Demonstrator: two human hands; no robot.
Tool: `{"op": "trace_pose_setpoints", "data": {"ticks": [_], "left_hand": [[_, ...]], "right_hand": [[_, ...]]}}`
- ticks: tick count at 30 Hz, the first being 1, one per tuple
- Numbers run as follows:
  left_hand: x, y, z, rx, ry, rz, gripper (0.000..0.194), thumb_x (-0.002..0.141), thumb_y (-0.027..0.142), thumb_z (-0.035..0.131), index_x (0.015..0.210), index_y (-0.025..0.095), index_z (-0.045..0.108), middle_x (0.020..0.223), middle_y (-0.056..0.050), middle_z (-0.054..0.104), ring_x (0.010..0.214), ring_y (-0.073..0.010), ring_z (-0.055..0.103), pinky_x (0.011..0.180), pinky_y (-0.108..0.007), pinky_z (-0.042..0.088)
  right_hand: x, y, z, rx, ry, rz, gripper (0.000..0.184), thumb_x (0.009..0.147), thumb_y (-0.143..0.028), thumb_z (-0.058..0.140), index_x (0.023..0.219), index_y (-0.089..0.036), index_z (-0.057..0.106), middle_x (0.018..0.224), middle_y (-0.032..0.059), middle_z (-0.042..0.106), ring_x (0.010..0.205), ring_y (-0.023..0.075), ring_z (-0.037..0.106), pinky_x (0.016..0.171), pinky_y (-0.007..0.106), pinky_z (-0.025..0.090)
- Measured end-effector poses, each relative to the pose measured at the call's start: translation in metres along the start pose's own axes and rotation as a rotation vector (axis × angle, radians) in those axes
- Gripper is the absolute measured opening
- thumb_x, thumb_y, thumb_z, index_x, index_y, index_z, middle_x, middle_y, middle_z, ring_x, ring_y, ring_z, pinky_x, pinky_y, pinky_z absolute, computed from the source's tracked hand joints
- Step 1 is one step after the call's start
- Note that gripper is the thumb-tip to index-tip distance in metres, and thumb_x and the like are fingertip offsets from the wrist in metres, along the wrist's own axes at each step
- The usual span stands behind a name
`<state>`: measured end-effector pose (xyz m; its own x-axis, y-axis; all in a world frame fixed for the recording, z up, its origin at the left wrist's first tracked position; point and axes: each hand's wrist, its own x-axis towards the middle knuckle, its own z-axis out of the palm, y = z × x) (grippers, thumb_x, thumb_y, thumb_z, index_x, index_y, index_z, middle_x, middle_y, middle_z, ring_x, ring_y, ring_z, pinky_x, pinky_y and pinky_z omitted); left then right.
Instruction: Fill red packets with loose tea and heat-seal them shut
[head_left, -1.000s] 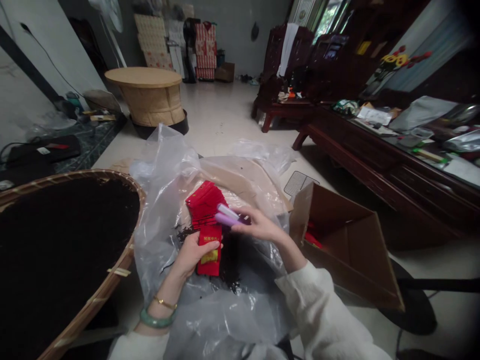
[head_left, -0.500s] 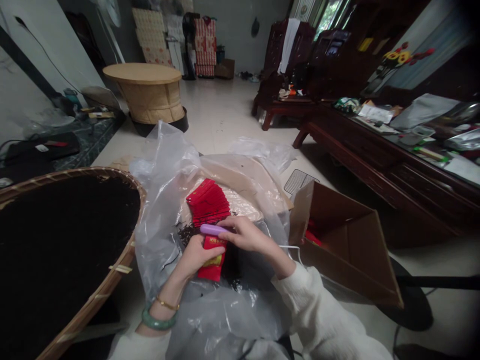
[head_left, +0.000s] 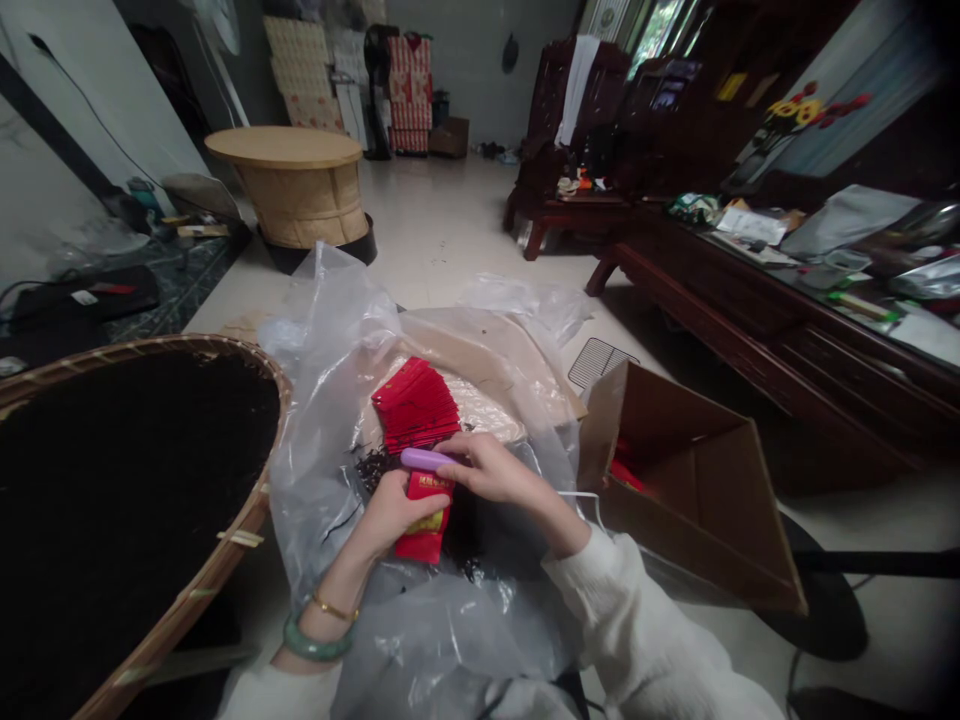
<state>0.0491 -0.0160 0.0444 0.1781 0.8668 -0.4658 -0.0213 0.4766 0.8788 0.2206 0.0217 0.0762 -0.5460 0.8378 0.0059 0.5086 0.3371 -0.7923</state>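
Between thumb and fingers, my left hand grips a small red packet with gold print, held upright. My right hand is closed on a purple handheld bag sealer, which lies across the packet's top edge. Whether its jaws are closed on the packet cannot be made out. Just beyond the hands, a fanned stack of red packets rests on clear plastic sheeting. Loose dark leaves, tea by their look, are scattered beside and below the packet.
To the left stands a wide woven basket full of dark leaves. An open cardboard box with something red inside is at the right. Farther off are a round bamboo stand and a long dark wooden table.
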Motion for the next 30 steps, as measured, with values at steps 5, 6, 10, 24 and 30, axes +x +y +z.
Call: {"op": "trace_pose_setpoints", "data": {"ticks": [5, 6, 10, 24, 30], "left_hand": [[-0.0003, 0.0003, 0.0002, -0.01, -0.012, -0.006, 0.031, 0.049, 0.023, 0.086, 0.072, 0.012, 0.069, 0.063, -0.002, 0.071, 0.056, -0.0164, 0.064, 0.057, -0.027, 0.052], [-0.0003, 0.0, -0.0001, -0.013, -0.014, -0.007, 0.031, 0.049, 0.023, 0.086, 0.072, 0.012, 0.069, 0.063, -0.002, 0.071, 0.056, -0.0164, 0.064, 0.057, -0.027, 0.052], [0.0004, -0.0019, -0.0014, -0.012, -0.026, 0.002, 0.032, 0.049, 0.024, 0.086, 0.073, 0.012, 0.069, 0.063, -0.002, 0.071, 0.056, -0.0163, 0.064, 0.057, -0.026, 0.051], [0.0002, -0.0031, -0.0013, -0.017, -0.029, 0.006, 0.034, 0.048, 0.026, 0.087, 0.073, 0.011, 0.069, 0.063, -0.002, 0.071, 0.055, -0.0158, 0.064, 0.057, -0.026, 0.05], [0.0008, -0.0027, -0.0021, -0.02, -0.036, -0.001, 0.034, 0.047, 0.026, 0.088, 0.072, 0.012, 0.069, 0.063, -0.002, 0.07, 0.055, -0.0162, 0.063, 0.057, -0.027, 0.051]], "right_hand": [[0.0001, -0.0027, -0.0019, 0.002, -0.019, 0.008, 0.015, 0.086, -0.02, 0.061, 0.094, -0.018, 0.073, 0.083, 0.0014, 0.071, 0.072, 0.0158, 0.059, 0.066, 0.024, 0.039], [0.0001, -0.0024, -0.0018, 0.007, -0.02, 0.007, 0.015, 0.086, -0.02, 0.061, 0.094, -0.018, 0.073, 0.083, 0.001, 0.071, 0.072, 0.0155, 0.059, 0.066, 0.024, 0.039], [0.0002, 0.0008, -0.0003, 0.028, -0.012, -0.008, 0.016, 0.087, -0.025, 0.061, 0.096, -0.019, 0.073, 0.08, 0.0001, 0.071, 0.071, 0.0153, 0.058, 0.065, 0.024, 0.04], [0.0004, 0.0027, 0.0004, 0.029, -0.017, -0.009, 0.019, 0.089, -0.031, 0.061, 0.097, -0.019, 0.074, 0.08, 0.0004, 0.071, 0.074, 0.0163, 0.059, 0.066, 0.024, 0.04], [0.0002, 0.0036, 0.0009, 0.025, -0.002, -0.024, 0.018, 0.089, -0.031, 0.061, 0.096, -0.02, 0.073, 0.083, 0.0006, 0.071, 0.075, 0.0163, 0.059, 0.068, 0.024, 0.041]]}}
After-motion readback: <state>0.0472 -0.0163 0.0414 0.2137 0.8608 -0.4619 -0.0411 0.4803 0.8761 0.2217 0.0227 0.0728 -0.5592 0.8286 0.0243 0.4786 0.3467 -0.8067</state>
